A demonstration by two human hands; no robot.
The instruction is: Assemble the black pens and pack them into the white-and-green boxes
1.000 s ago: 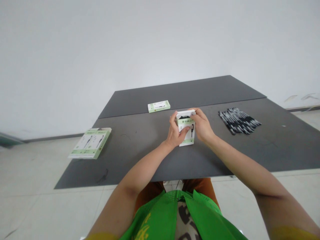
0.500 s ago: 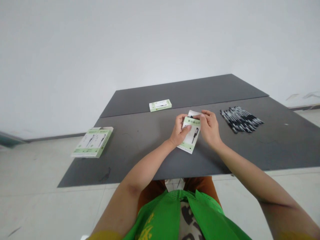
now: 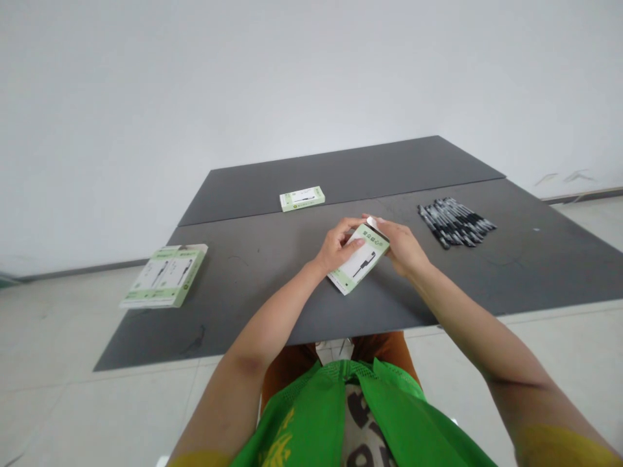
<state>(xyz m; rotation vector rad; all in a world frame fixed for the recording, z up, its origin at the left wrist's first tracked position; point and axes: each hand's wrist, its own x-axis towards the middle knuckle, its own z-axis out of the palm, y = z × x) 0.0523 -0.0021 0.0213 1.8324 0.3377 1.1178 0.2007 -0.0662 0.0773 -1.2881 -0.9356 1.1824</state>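
A white and green pen box (image 3: 357,263) with a pen printed on its face is held tilted above the near part of the table. My left hand (image 3: 335,246) grips it by the left side, thumb lying across the front. At the upper end, my right hand (image 3: 402,246) is closed about the top corner, its thumb against the white flap (image 3: 372,222). The fingers behind the box are hidden. To the right of my hands lies a bunch of black and clear pens (image 3: 455,222), side by side on the table.
The dark grey table (image 3: 272,285) has a seam across it. One similar box (image 3: 302,198) lies by the seam. Two more boxes (image 3: 165,275) sit side by side at the left edge, slightly overhanging it. A white wall (image 3: 302,78) rises behind.
The pen box has turned so that its top leans further right. My right hand has moved from above the open top to the flap and top corner. The view has shifted slightly.
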